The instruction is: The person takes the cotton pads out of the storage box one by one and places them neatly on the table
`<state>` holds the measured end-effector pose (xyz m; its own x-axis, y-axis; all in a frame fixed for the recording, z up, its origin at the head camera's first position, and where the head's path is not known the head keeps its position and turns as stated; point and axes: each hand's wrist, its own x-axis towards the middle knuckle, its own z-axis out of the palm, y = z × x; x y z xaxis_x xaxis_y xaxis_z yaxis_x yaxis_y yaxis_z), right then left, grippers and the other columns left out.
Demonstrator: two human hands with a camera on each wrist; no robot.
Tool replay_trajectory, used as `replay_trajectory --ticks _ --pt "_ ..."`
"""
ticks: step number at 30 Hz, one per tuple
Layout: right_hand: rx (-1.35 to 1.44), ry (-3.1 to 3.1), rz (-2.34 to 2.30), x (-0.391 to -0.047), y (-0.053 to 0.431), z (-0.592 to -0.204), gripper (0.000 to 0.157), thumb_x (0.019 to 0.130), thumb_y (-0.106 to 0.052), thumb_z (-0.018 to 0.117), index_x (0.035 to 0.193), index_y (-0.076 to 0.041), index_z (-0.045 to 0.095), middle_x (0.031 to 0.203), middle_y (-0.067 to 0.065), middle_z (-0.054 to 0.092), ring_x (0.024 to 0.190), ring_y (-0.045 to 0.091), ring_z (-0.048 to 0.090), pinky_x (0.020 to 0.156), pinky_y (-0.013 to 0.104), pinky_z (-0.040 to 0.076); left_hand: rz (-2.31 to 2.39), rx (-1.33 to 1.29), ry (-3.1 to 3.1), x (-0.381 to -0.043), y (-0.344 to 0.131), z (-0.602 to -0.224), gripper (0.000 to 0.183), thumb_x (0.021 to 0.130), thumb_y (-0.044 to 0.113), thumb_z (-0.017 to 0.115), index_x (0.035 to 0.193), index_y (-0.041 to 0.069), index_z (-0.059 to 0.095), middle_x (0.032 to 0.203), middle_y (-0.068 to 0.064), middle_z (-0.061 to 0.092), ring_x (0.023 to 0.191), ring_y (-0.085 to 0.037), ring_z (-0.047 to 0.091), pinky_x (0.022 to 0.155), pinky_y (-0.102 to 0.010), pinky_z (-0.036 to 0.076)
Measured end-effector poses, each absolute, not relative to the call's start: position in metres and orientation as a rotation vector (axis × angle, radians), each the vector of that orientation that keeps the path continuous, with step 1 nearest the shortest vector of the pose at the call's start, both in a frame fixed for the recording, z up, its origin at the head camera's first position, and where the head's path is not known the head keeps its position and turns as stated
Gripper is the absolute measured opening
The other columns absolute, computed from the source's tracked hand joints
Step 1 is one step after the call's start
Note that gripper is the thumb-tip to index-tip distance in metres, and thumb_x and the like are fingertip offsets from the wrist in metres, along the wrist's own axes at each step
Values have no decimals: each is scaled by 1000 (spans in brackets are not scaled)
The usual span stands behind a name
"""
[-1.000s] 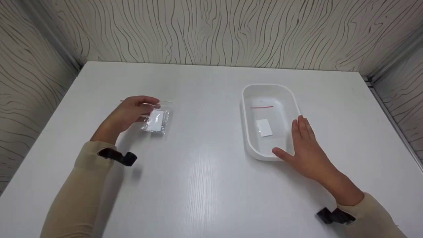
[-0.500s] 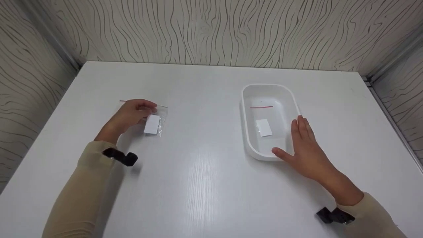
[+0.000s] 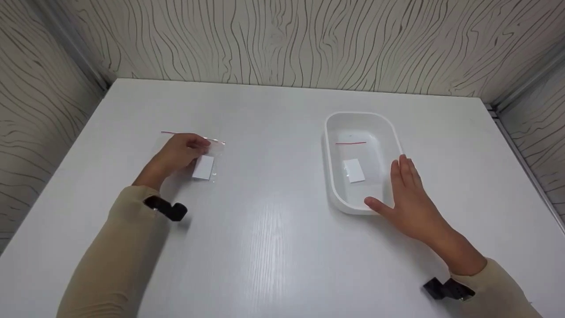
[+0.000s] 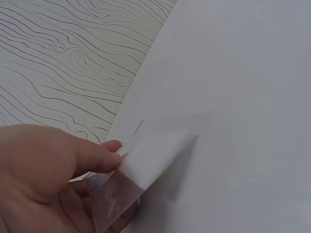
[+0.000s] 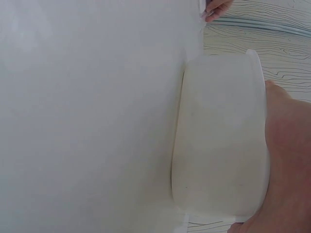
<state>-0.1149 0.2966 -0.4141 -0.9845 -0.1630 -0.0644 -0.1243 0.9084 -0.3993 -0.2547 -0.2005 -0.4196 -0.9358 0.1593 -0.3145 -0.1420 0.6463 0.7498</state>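
My left hand [image 3: 178, 152] pinches a clear zip bag [image 4: 116, 199] between thumb and fingers. Inside it shows a flat white card [image 3: 203, 167], which hangs toward me below the fingertips. A red strip [image 3: 167, 132] sticks out left of this hand; whether it belongs to the same bag I cannot tell. My right hand [image 3: 410, 201] lies straight-fingered against the white plastic tub [image 3: 329, 163], fingers along its right rim and thumb at the near rim. Another clear bag with a red seal line [image 3: 351, 143] and a white card [image 3: 354, 170] lies in the tub.
Both hands work over a white table [image 3: 269, 247] whose surface spreads between the bag and the tub. Wood-grain panels [image 3: 273, 42] stand behind it and at both sides. A black wrist mount [image 3: 165, 208] sits on each sleeve.
The held bag has come slightly toward me and to the left, its crinkled film now flatter around the card. My left forearm has shifted a little right. The right hand and tub stay put.
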Motion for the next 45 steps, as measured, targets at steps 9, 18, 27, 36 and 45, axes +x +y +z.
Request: replay_trajectory --ticks 9,18,27,36,45 --pt "-213 2966 -611 -116 296 -413 115 94 -62 62 157 11 -1 166 27 -14 153 42 -14 118 66 14 1045 41 2600 -253 -194 -416 33 103 7 49 134 6 62 136 -17 56 114 -30 52 96 -42 47" --pt "-216 2965 -618 -115 296 -414 114 95 -60 63 157 12 -1 166 27 -13 153 42 -14 118 66 14 948 84 2640 -253 -190 -415 39 99 1 55 137 4 57 144 -23 50 131 -38 47 111 -54 39" --pt "-242 2979 -626 -115 296 -414 113 95 -61 62 156 13 1 166 28 -12 153 43 -13 119 64 13 862 147 2707 -252 -188 -420 45 95 -3 57 139 5 56 138 -27 49 126 -42 49 109 -56 41" --pt "-238 2984 -614 -115 297 -415 114 95 -61 62 156 13 1 165 29 -11 153 44 -12 118 66 14 829 81 2703 -249 -184 -419 47 97 5 61 143 9 53 142 -25 42 130 -40 44 113 -56 37" --pt "-234 2982 -615 -115 297 -415 114 95 -62 61 157 12 0 166 28 -12 153 44 -12 118 66 15 730 135 2787 -246 -184 -416 51 96 12 64 144 3 51 142 -31 40 132 -43 40 113 -57 36"
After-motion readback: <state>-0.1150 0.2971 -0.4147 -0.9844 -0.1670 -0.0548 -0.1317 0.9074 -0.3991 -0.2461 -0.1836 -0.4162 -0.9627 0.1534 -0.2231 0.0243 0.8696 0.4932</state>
